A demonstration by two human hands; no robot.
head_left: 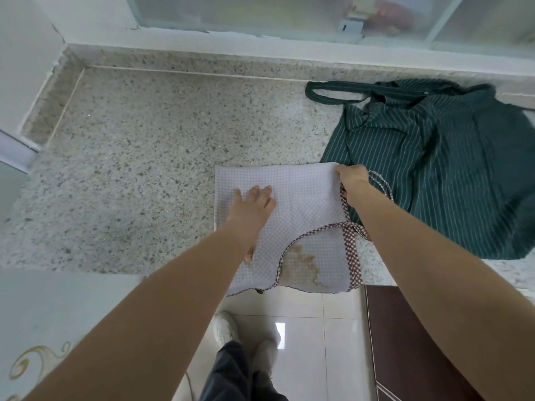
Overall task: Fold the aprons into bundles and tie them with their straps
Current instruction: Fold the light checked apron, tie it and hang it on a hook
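Folding the checked apron (292, 204) is where we're at, and it lies half-folded on the granite counter (144, 169), its near edge hanging over the front. Our left hand (254, 202) is flat with fingers spread, pressing the cloth down, while our right hand (351, 180) pinches the far right corner along with a checked strap (351, 250). Next up is probably another fold inward, keeping that strap free for tying. Count-wise: two aprons, this one plus the green striped apron (434, 169), heaped untouched just beside it on the right.
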